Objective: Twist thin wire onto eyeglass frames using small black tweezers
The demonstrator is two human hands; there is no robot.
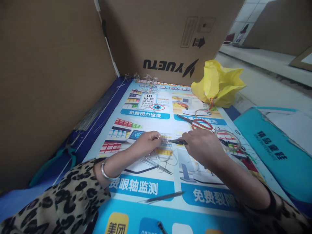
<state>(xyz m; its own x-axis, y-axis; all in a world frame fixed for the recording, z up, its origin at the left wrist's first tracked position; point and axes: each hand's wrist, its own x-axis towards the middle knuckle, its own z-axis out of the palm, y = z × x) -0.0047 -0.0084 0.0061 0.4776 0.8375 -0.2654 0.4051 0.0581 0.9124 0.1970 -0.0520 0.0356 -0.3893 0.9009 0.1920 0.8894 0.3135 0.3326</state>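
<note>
My left hand (147,143) is closed in a pinch on a thin wire (170,155), which loops down over the printed sheet. My right hand (204,147) wraps around needle-nose pliers (177,141). Their dark pointed jaws face left, a short gap from my left fingertips, and their handles are hidden in my palm. Just beyond my right hand lie scissors (203,123) with red handles, blades pointing left. Straight thin wires (157,165) lie below my left hand, and a dark bundle of wires (165,197) is nearer to me.
Cardboard walls (156,35) stand at the back and left. Teal-handled pliers (55,162) lie at left. At right are a yellow bag (216,84), a wire coil (230,138) and a teal shoe box (273,146). Bent wire pieces (149,85) sit at the back.
</note>
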